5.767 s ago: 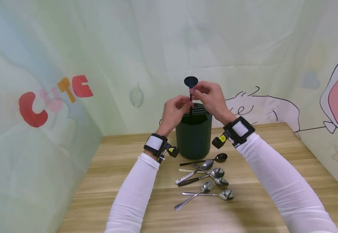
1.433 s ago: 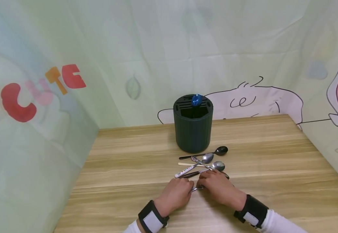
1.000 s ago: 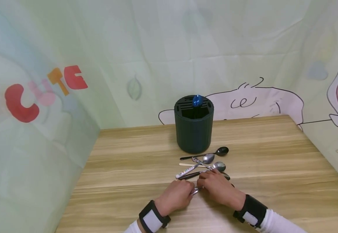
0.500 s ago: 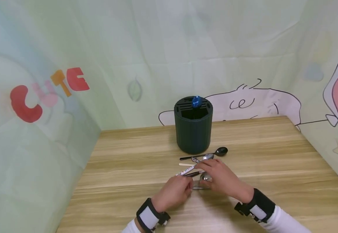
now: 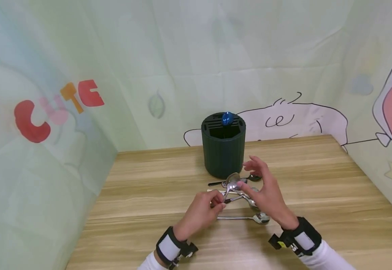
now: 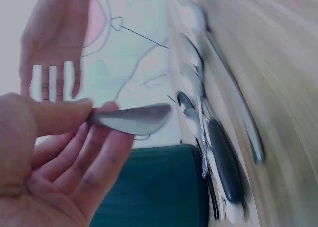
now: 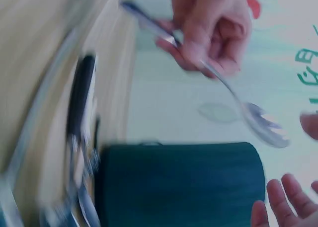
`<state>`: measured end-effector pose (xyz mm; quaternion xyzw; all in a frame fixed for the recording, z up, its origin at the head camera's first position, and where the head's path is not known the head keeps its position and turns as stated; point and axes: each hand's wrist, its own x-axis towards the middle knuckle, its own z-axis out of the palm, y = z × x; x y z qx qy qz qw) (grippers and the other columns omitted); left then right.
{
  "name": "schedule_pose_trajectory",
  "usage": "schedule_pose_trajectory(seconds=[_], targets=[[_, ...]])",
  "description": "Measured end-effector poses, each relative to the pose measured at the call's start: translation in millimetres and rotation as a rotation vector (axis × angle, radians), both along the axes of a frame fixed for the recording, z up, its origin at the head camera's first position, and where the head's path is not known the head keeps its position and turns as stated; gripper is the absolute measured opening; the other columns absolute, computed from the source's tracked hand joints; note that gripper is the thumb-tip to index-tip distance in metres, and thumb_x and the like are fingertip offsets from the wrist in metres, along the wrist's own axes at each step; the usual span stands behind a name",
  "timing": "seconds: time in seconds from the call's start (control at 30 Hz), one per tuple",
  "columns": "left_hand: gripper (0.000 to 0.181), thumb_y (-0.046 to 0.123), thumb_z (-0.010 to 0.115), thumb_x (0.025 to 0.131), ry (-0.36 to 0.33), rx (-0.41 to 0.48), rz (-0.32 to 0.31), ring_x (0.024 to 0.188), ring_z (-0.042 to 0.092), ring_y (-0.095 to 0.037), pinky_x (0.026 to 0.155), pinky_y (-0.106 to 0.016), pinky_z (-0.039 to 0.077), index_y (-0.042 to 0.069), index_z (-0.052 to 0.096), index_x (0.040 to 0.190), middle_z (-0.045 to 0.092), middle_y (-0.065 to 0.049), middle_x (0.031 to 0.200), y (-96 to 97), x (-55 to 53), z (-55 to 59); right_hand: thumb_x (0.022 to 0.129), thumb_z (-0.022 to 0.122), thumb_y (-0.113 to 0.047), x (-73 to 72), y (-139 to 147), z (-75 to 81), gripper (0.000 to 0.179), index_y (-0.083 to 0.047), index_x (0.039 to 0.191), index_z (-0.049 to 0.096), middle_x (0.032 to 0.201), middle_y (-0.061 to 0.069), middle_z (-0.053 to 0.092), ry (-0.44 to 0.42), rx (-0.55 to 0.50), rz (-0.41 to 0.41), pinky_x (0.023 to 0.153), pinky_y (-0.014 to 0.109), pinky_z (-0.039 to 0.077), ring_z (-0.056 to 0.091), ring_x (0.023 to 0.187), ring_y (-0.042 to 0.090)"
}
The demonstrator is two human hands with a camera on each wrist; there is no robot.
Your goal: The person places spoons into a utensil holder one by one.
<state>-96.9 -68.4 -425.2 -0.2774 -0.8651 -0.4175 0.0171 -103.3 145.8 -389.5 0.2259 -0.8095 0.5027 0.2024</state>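
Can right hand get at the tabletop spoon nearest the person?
Likely yes: the right hand looks empty and close by, and that spoon lies apart from the crossed spoons, nothing on top.

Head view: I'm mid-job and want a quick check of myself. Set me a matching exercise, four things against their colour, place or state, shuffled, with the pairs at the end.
Things
1. Left hand
2. Right hand
3. Holder
4. Blue-looking spoon

Colour, place or state
A. Holding nothing, fingers apart
B. Bowl up in a container
C. Pinching a silver spoon
D. Dark green, beyond the loose spoons

Pairs: 1-C, 2-A, 3-D, 4-B
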Motion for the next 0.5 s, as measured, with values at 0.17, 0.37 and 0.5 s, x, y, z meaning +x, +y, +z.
schedule_pose_trajectory(seconds=[0.17, 0.37, 0.5], targets=[[0.013, 0.009, 0.069, 0.081, 0.022, 0.194, 0.023, 0.069, 0.058, -0.004, 0.062, -0.027, 0.053, 0.015, 0.058, 0.082, 0.061, 0.008, 0.074, 2.8, -0.8, 5.7, 0.086, 0.066, -0.014, 13.0, -12, 9.8, 0.033, -0.007, 0.116, 0.056, 0.106, 0.009, 0.062, -0.218, -0.072, 0.070, 0.081, 0.048, 0.046, 0.056, 0.096, 0.021], [0.011, 0.007, 0.069, 0.081, -0.018, 0.253, 0.043, 0.070, 0.061, -0.009, 0.062, -0.030, 0.054, 0.012, 0.060, 0.082, 0.063, 0.004, 0.075, 6.5, 1.1, 13.4, 0.087, 0.064, -0.024, 6.0, -20, -11.8, 0.022, -0.009, 0.104, 0.065, 0.104, 0.006, 0.064, -0.441, -0.175, 0.190, 0.077, 0.037, 0.050, 0.058, 0.094, 0.019], [0.008, 0.003, 0.068, 0.081, -0.010, 0.269, 0.008, 0.066, 0.061, -0.014, 0.060, -0.031, 0.054, 0.005, 0.061, 0.081, 0.064, -0.003, 0.074, 10.7, 6.5, 25.7, 0.085, 0.066, -0.027, 1.5, -23, -19.2, 0.024, -0.007, 0.099, 0.066, 0.098, 0.007, 0.064, -0.468, -0.268, 0.186, 0.077, 0.034, 0.051, 0.059, 0.090, 0.022]])
